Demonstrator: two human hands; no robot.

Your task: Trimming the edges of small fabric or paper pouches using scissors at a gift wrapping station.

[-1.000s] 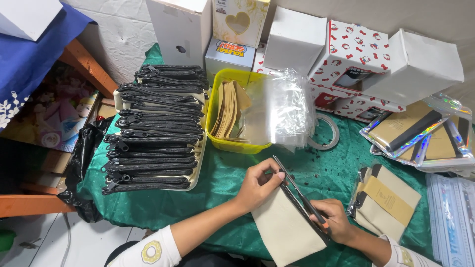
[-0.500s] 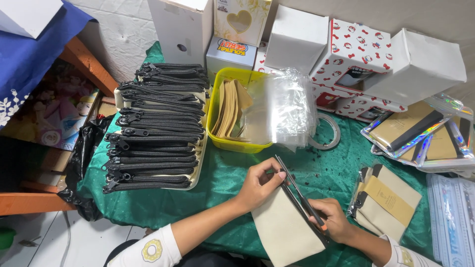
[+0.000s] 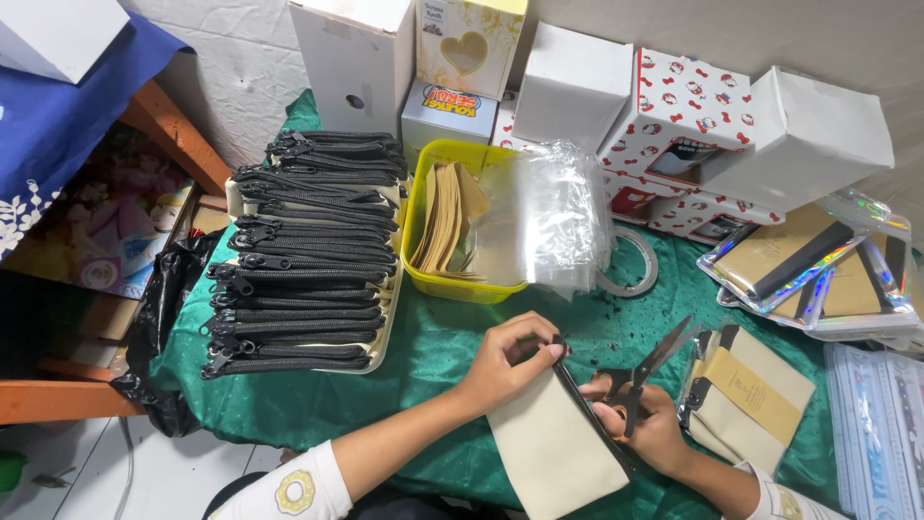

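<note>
Cream zip pouch (image 3: 553, 448): lying on the green-draped counter (image 3: 433, 356) at 6 o'clock, black zipper edge facing 3 o'clock. Left hand (image 3: 505, 358): fingers pressed together, pinching the pouch's top zipper end. Right hand (image 3: 643, 424): curled around the handles of scissors (image 3: 654, 371), blades parted, pointing to 1 o'clock. Stack of zippered pouches (image 3: 303, 255): at 9 o'clock. Yellow tub (image 3: 460, 284) of tan cards: at 12 o'clock. Banded pouches (image 3: 756, 395): at 3 o'clock.
</note>
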